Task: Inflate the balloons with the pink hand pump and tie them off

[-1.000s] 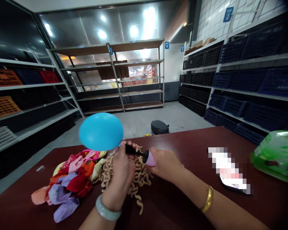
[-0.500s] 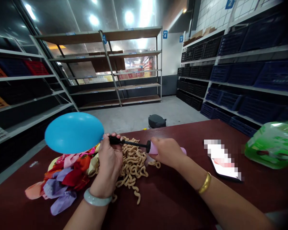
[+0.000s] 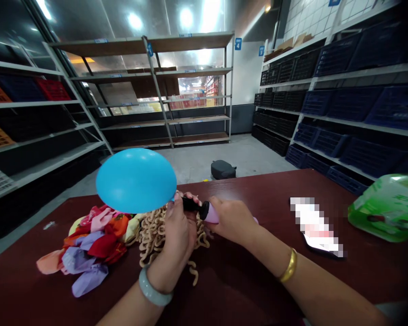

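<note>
A blue inflated balloon (image 3: 136, 180) sits at the tip of a hand balloon pump (image 3: 211, 214) with a black end and a pink barrel. My left hand (image 3: 181, 226) is closed round the pump's black end, close to the balloon's neck. My right hand (image 3: 234, 221) grips the pink barrel, and the two hands are close together. Beneath my left hand lies a heap of beige, curly, finger-thick pieces (image 3: 151, 240), partly hidden by the hand. To its left rests a pile of limp, colourful pieces (image 3: 95, 237), apparently uninflated balloons.
A phone (image 3: 318, 228) with a bright, blurred-out screen lies on the dark red table (image 3: 255, 280). Beyond it, at the right edge, stands a green plastic pack (image 3: 387, 208). A dark grey bag (image 3: 223, 169) is on the floor; shelves (image 3: 197, 118) line the room.
My left hand has moved right with the balloon, towards my right hand. The pump's black rod, visible between my hands before, has slid into the barrel.
</note>
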Available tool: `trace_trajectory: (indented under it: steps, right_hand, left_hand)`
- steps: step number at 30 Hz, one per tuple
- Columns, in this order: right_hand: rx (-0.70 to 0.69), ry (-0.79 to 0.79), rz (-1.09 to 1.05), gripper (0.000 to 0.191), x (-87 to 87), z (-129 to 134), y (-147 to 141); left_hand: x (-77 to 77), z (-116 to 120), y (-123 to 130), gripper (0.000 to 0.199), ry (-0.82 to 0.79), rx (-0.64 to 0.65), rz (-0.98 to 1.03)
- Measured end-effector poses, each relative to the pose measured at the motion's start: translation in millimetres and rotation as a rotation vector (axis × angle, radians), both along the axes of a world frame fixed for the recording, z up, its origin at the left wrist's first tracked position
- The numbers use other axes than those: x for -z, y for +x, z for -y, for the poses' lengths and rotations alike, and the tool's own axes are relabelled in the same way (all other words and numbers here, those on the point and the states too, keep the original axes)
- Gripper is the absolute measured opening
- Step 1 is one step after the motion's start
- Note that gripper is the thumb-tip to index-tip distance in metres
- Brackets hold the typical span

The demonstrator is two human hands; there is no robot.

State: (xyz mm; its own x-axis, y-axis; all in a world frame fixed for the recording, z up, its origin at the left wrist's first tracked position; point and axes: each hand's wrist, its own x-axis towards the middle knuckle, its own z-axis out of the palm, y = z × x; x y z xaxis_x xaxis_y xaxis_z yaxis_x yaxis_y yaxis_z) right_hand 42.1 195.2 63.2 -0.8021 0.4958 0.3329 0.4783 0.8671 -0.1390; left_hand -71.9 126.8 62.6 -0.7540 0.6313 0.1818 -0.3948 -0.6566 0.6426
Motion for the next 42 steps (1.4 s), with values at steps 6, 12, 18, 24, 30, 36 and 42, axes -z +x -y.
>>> trace_trajectory:
  steps: [6,12,18,24,30,36,42]
  right_hand:
    - [0.003,-0.023,0.028,0.039,1.6,-1,-5]
    - [-0.017,0.025,0.064,0.040,3.7,-4,-3]
    - [0.039,0.116,0.125,0.046,6.6,-15,3]
    - [0.019,0.128,0.148,0.044,3.3,-14,4]
    - [0.038,0.105,0.100,0.048,1.2,-5,2]
    - [0.027,0.048,0.054,0.043,1.9,4,-2]
    - [0.031,0.038,0.057,0.044,3.5,3,-4]
  left_hand:
    - [-20.5,13,-45,0.011,0.032,-0.071,0.003]
    - [-43.2,37,-99,0.016,0.117,-0.136,0.033]
    - [-28.2,23,-92,0.016,0.176,-0.149,0.054]
    - [-7.0,4,-48,0.017,0.127,-0.062,0.056]
    - [-1.7,3,-5,0.015,0.083,0.084,0.044]
    - [-6.0,7,-5,0.014,0.058,0.069,0.067]
    - [-16.4,10,-40,0.013,0.083,0.027,0.072]
